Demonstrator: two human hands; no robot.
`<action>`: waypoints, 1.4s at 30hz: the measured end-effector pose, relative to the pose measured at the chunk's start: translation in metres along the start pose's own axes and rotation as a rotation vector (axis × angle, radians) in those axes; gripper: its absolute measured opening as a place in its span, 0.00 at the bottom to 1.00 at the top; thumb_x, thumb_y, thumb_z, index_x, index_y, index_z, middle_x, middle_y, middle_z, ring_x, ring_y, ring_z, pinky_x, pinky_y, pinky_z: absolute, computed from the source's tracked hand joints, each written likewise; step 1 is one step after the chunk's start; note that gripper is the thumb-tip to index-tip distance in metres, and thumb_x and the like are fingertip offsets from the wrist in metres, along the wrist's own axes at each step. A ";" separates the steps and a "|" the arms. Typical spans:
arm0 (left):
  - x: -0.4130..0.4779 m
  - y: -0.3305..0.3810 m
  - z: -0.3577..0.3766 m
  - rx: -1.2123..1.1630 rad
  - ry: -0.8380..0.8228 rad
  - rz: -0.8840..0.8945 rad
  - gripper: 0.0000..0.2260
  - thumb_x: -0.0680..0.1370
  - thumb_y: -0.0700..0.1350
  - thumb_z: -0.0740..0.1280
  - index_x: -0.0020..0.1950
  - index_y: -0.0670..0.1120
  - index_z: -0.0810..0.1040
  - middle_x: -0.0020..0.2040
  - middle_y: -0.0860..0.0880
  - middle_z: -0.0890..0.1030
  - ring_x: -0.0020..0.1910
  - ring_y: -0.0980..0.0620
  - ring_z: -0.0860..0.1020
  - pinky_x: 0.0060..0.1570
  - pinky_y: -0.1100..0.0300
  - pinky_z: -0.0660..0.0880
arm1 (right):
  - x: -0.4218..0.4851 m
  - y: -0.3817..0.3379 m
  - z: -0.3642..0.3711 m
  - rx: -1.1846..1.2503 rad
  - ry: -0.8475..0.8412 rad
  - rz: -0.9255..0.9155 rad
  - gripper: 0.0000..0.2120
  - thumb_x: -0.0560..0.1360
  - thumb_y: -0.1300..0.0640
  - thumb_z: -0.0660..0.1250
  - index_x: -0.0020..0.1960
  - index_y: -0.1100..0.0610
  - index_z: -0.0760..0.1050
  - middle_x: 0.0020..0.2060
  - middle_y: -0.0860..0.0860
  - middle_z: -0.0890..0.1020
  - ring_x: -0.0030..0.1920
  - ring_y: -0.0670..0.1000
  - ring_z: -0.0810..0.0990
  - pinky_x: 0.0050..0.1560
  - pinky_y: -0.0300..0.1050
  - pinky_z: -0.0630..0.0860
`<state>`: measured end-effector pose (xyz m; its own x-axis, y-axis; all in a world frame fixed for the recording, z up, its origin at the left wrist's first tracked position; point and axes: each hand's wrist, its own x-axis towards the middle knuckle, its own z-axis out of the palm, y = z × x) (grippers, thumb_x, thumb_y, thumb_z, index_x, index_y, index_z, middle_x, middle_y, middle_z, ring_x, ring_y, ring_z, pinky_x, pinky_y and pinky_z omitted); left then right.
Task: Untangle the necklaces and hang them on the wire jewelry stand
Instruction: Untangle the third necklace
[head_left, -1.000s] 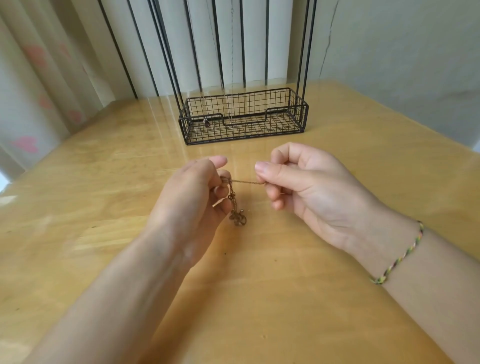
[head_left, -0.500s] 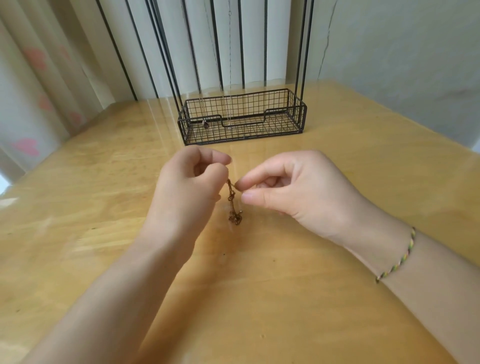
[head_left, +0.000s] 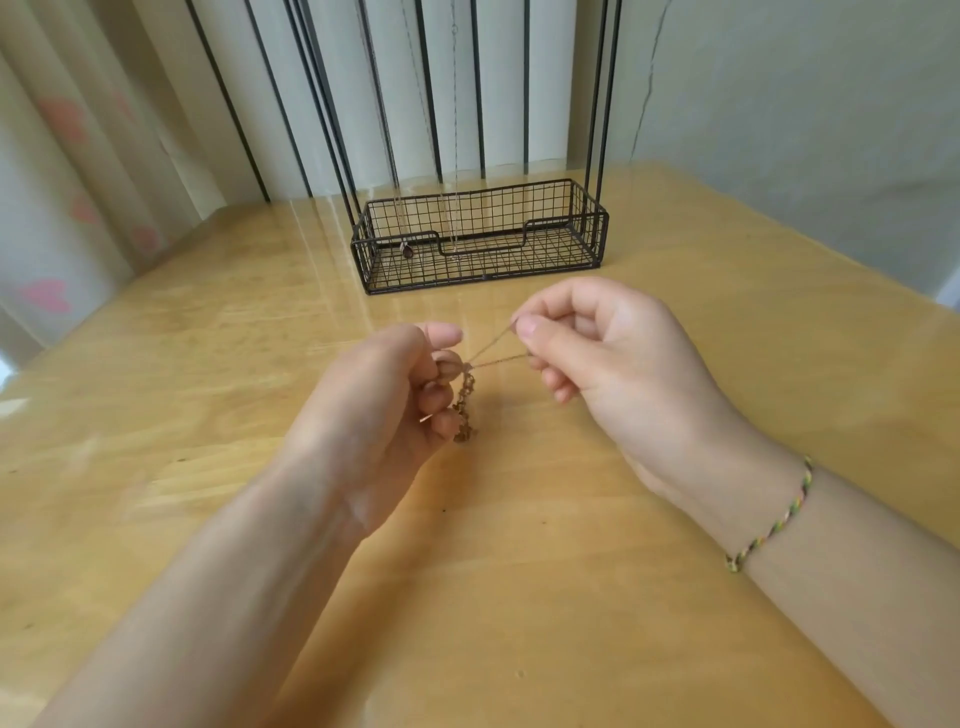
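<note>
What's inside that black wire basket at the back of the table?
Inside the black wire basket, thin hanging necklace chains reach down, ending in a small dark pendant and a fainter one. The mesh blurs the floor, so anything tiny lying there cannot be told.

**Legible markings: none**

Checked head view. No text, label, brand, number or sign could be read on the wire jewelry stand (head_left: 395, 270), the counter (head_left: 519, 571), the curtain (head_left: 62, 182) or the braided bracelet (head_left: 769, 530).
</note>
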<state>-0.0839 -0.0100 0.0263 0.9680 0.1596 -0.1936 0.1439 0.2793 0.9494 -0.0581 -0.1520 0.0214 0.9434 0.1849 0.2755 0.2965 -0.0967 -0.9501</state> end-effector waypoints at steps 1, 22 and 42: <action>0.001 -0.001 -0.001 0.077 0.022 0.019 0.13 0.75 0.34 0.53 0.43 0.45 0.76 0.31 0.51 0.69 0.25 0.56 0.64 0.24 0.65 0.65 | 0.001 -0.001 0.000 0.047 0.020 0.016 0.06 0.76 0.63 0.64 0.42 0.57 0.76 0.31 0.48 0.76 0.30 0.41 0.73 0.30 0.34 0.70; 0.003 -0.003 -0.001 0.693 0.212 0.272 0.11 0.73 0.35 0.56 0.32 0.44 0.71 0.24 0.53 0.70 0.27 0.51 0.68 0.34 0.57 0.68 | -0.003 -0.001 0.001 -0.480 -0.182 -0.116 0.02 0.71 0.55 0.71 0.40 0.51 0.80 0.20 0.41 0.70 0.24 0.41 0.69 0.27 0.33 0.63; 0.002 -0.006 -0.001 0.063 -0.063 -0.098 0.11 0.70 0.33 0.59 0.30 0.45 0.68 0.30 0.48 0.65 0.25 0.54 0.63 0.22 0.65 0.63 | -0.003 -0.009 0.003 -0.019 0.006 0.044 0.17 0.80 0.54 0.57 0.38 0.62 0.74 0.23 0.53 0.71 0.16 0.43 0.65 0.26 0.40 0.71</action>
<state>-0.0826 -0.0103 0.0195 0.9594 0.0739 -0.2724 0.2493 0.2300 0.9407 -0.0639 -0.1485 0.0288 0.9565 0.1743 0.2339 0.2568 -0.1228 -0.9586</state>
